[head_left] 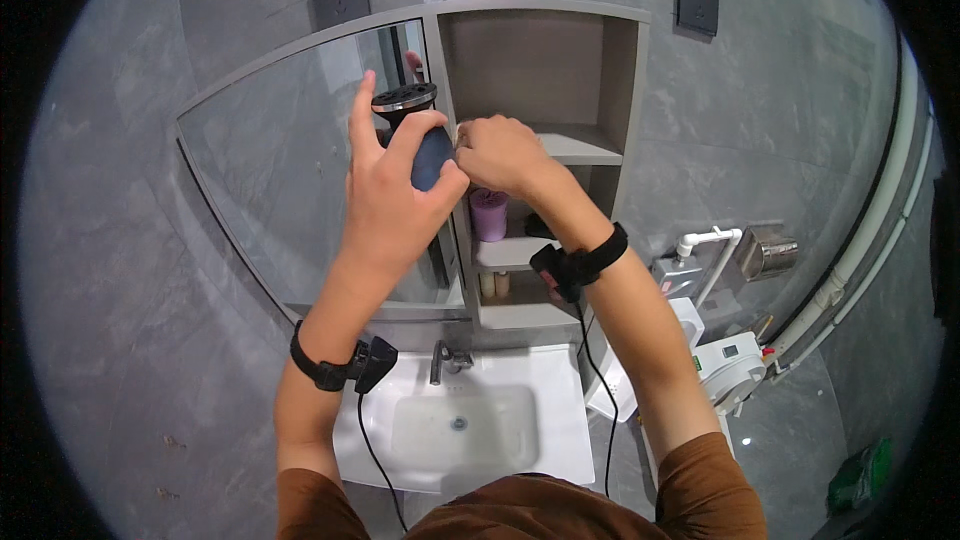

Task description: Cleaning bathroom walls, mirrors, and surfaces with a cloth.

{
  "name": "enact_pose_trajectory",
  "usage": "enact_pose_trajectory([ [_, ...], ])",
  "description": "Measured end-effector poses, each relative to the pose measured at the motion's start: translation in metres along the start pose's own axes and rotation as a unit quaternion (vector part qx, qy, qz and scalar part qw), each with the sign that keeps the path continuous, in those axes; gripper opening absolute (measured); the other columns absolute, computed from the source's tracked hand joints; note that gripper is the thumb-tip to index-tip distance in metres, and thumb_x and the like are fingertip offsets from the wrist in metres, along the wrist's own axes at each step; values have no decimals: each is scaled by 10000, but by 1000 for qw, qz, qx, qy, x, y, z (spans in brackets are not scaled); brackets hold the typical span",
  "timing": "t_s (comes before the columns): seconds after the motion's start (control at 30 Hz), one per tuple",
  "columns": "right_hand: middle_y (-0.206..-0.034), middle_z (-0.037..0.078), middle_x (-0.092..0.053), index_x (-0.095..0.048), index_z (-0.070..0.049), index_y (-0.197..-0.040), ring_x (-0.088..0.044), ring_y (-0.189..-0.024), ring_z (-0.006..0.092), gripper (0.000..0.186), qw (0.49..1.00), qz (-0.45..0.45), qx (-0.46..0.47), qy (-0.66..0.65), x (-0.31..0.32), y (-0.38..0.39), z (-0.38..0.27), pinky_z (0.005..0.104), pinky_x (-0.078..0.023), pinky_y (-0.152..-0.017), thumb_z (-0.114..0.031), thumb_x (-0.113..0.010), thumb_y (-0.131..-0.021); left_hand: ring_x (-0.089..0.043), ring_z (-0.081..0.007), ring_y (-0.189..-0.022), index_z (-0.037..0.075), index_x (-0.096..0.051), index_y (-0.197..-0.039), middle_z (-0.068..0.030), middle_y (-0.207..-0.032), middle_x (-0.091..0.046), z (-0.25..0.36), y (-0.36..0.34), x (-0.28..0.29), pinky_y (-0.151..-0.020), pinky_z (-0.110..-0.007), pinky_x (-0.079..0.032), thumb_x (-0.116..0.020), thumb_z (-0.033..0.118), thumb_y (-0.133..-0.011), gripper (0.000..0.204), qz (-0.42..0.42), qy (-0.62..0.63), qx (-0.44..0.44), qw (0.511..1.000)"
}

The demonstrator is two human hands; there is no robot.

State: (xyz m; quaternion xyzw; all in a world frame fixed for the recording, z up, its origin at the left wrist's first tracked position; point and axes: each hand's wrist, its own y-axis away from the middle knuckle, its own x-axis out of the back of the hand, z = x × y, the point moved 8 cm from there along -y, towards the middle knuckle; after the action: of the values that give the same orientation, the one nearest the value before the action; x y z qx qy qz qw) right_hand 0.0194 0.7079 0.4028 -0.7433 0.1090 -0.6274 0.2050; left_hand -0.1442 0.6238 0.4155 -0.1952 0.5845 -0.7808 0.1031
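Note:
My left hand (395,175) is wrapped round an electric shaver (432,152) with a dark blue body and a round black head ringed in silver. Its index finger points up, apart from the grip. Close against the shaver's right side, my right hand (503,153) is closed, fingers bent toward the shaver. What those fingers pinch, if anything, is hidden. Both hands are raised in front of a mirror cabinet (300,160) and its open shelves (585,145). A purple cup (489,216) stands on the shelf below my right hand.
Small bottles (495,284) stand on the lowest shelf. Below is a white washbasin (560,420) with a dark tap (440,362). Black wrist straps trail cables (600,370) past the basin. A toilet (730,370) and white pipes (710,238) are at the right.

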Motion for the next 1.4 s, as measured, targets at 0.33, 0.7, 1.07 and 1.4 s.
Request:
enact_pose_trajectory([
  [0.33, -813, 274, -698, -730, 32, -839, -708, -863, 404, 370, 992, -33, -27, 119, 19, -6, 32, 460, -563, -806, -273, -522, -810, -565, -476, -1223, 152, -672, -1123, -268, -1550, -297, -5, 1, -8, -923, -461, -529, -714, 160, -742, 383, -30, 10, 55, 998],
  [0.7, -950, 288, -700, -749, 18, -979, -685, -922, 429, 394, 985, 23, -111, 127, 54, 15, 73, 455, -543, -877, -263, -540, -799, -660, -451, -1059, 167, -663, -1135, -288, -1550, -298, -4, -9, -7, -857, -453, -554, -722, 185, -734, 406, -34, -4, 12, 999],
  [1.07, -1036, 240, -712, -761, -113, -1102, -666, -1013, 427, 404, 1000, 1, -20, -24, -3, -24, 13, 462, -521, -940, -331, -573, -819, -664, -448, -1052, 164, -670, -1155, -320, -1567, -259, -18, -9, 6, -850, -436, -553, -730, 186, -738, 422, -8, -34, -10, 999],
  [1.4, -816, 181, -710, -745, -7, -918, -688, -788, 315, 312, 921, 44, -91, -376, 1, -23, 25, 410, -527, -740, -264, -610, -804, -570, -471, -1231, 155, -667, -1159, -304, -1571, -261, -13, -18, 9, -940, -451, -521, -734, 172, -744, 421, 6, -8, -23, 1000],
])
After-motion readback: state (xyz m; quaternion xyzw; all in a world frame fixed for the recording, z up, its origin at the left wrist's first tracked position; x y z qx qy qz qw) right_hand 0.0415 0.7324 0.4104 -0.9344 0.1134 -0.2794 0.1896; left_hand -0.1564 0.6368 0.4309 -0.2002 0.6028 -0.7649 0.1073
